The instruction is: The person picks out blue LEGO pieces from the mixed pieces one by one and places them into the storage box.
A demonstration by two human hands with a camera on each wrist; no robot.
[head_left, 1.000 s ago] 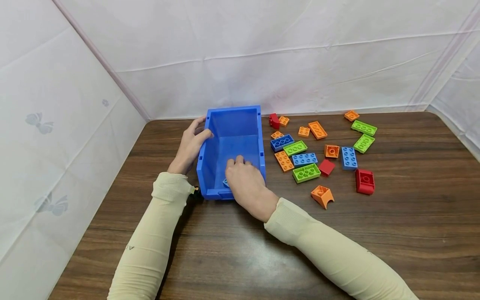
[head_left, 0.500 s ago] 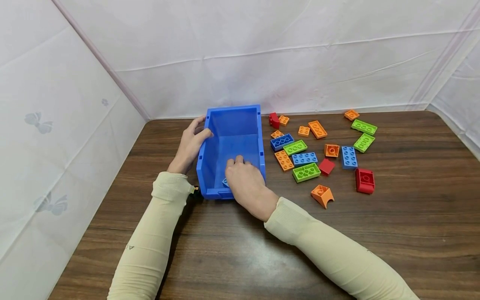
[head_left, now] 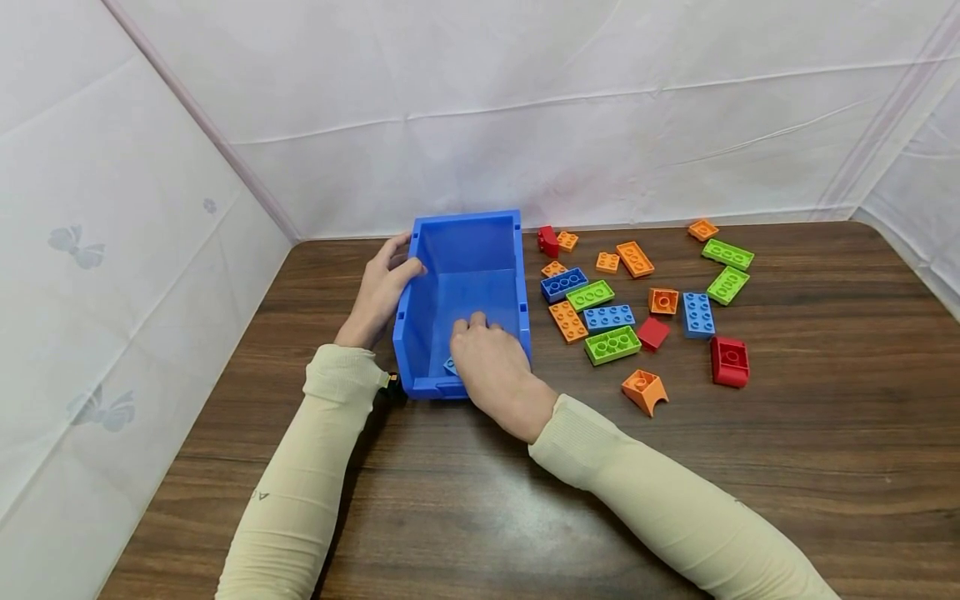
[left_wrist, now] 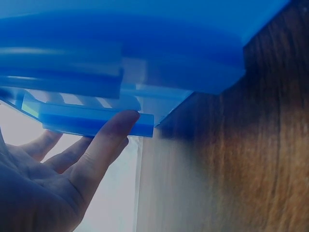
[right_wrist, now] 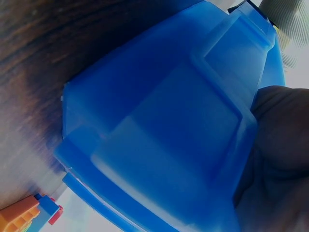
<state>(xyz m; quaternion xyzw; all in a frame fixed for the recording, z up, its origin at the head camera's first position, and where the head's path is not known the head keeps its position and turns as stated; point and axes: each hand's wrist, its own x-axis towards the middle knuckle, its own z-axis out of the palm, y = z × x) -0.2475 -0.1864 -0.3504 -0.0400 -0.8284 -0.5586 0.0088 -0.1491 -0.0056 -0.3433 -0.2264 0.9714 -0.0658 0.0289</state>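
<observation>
A blue bin stands on the table with its low front toward me. My left hand grips its left rim from outside, thumb over the edge; in the left wrist view the thumb and fingers lie around a blue edge. My right hand reaches over the front into the bin, fingers bent downward, fingertips hidden. A corner of a light blue toy brick shows beside that hand at the bin's floor; whether the fingers hold it is hidden. In the right wrist view the bin's wall blocks the fingers.
Several loose toy bricks lie right of the bin, among them a green brick, a blue brick, a red brick and an orange arched brick. A white cloth wall rises behind the wooden table.
</observation>
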